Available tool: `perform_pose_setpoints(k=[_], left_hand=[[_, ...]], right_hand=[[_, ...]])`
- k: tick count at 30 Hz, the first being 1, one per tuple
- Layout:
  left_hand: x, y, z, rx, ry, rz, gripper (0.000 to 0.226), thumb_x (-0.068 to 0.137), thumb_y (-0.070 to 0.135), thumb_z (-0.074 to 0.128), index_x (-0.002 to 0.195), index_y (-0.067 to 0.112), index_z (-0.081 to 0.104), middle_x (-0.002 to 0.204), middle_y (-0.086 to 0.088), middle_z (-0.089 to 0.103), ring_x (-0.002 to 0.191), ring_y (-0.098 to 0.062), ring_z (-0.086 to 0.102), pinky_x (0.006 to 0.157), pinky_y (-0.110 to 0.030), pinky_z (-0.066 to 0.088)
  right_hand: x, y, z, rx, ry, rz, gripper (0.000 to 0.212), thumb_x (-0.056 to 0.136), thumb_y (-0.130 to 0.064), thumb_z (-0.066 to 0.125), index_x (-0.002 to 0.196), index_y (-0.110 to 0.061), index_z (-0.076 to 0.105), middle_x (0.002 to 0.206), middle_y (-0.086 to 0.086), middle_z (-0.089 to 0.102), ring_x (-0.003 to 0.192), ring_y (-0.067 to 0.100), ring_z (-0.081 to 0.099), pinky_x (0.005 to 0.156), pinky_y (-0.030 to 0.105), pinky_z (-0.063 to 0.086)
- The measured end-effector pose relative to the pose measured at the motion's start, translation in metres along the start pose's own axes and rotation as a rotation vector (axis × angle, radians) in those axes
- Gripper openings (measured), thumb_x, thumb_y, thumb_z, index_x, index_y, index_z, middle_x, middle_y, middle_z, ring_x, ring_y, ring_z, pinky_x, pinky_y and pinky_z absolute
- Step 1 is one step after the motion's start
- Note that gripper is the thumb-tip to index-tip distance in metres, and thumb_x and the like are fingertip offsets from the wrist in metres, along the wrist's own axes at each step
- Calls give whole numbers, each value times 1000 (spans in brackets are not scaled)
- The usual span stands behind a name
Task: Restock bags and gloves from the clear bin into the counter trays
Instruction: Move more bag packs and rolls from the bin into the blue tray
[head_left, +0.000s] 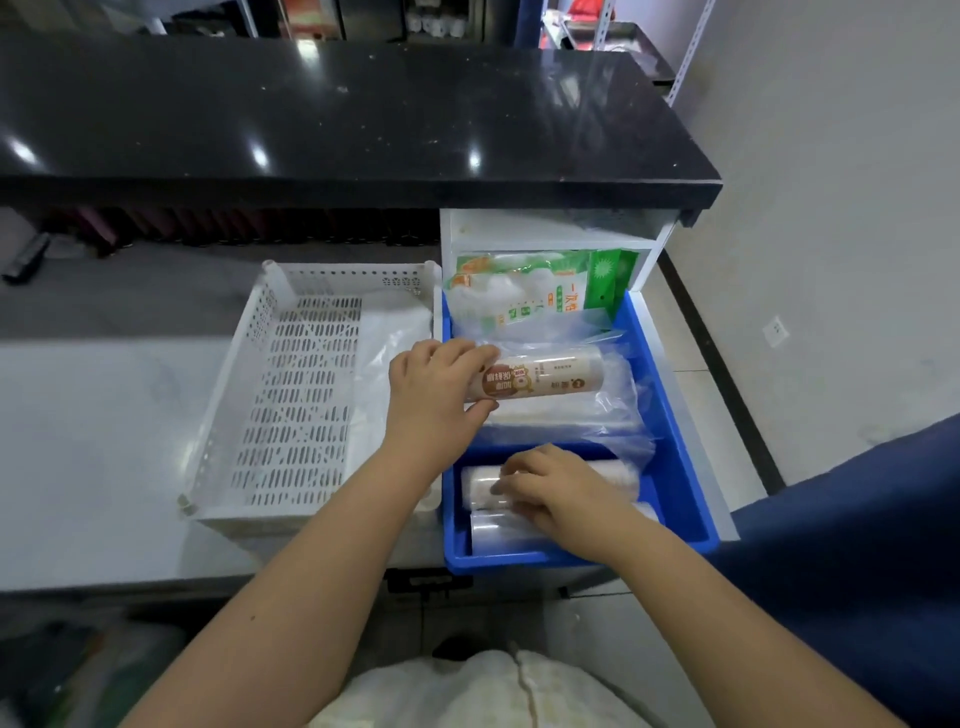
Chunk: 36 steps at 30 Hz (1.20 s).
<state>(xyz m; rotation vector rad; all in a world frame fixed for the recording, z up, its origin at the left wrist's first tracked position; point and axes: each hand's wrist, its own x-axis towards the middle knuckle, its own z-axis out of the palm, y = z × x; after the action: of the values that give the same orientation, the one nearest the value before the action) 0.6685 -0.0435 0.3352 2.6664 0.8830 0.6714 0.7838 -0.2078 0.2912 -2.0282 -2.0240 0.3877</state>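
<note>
My left hand (434, 384) grips the left end of a brown-and-white labelled bag roll (550, 378), held over the blue tray (675, 431). My right hand (556, 486) rests with curled fingers on a white roll (480, 486) in the tray's front section; another clear-wrapped roll (498, 530) lies just in front of it. Clear plastic bags (587, 421) are piled in the tray's middle. Green-and-white glove packets (540, 291) lie at its back. Beside it on the left stands a white perforated tray (291, 384) with thin clear bags (395, 358) along its right side.
A black glossy counter top (337, 119) overhangs the back. Both trays sit on a pale grey work surface (93, 441). A white shelf box (550, 228) sits behind the blue tray. A dark blue object (857, 571) stands at right, white cloth (493, 691) below.
</note>
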Motion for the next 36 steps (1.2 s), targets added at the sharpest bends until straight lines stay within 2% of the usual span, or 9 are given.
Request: perform_pose_setpoints(k=[3,7,15,19,24,30,36], left_hand=[[-6,8,-2,13,11,-28,54,68,31,80,118,28,60,118,7,61,105,-25,50,89,-43,35],[-17,17,1,34,10,-63,53,68,29,80,118,27,62,118,6,61,106,-26,50,90,-40,33],[-29,19,-7,94,69,-155,53,70,32,78,120,28,61,118,7,61,108,-25,49,91,-40,31],[-31,23,-12,111,85,-177,54,71,31,79,122,28,60,119,6,60,109,-24,47,92,-37,27],[-34,33,-9,138,78,-177,54,70,31,79,121,28,60,117,6,61,108,-25,48,90,-38,29],[-41,34,-11,139,118,-224,54,70,31,79,121,29,60,117,6,61,106,-24,48,89,-38,29],[-45,36,-19,138,175,-247,54,70,31,80,120,29,61,116,6,62,105,-25,49,89,-40,31]], right_hand=[[12,-13,5,-69,-78,-125,33,87,-30,61,119,-30,58,120,2,55,106,25,49,93,43,43],[15,-15,4,-111,-124,-160,29,89,-43,51,118,-39,55,128,2,45,113,25,41,98,44,37],[7,-6,-9,-238,-171,-201,36,88,-42,53,120,-28,56,129,5,44,115,28,39,97,44,36],[1,0,-14,-241,-196,-211,37,89,-42,53,124,-32,51,127,4,43,114,28,39,96,43,36],[-1,2,-16,-289,-248,-237,40,93,-38,49,133,-40,43,138,7,33,121,30,33,102,45,31],[-1,-6,-33,-280,-209,-244,40,90,-46,49,127,-29,49,126,7,46,110,29,44,93,44,39],[-20,-1,-45,-158,-170,-169,55,84,-40,59,130,-38,29,117,2,49,98,25,52,79,39,45]])
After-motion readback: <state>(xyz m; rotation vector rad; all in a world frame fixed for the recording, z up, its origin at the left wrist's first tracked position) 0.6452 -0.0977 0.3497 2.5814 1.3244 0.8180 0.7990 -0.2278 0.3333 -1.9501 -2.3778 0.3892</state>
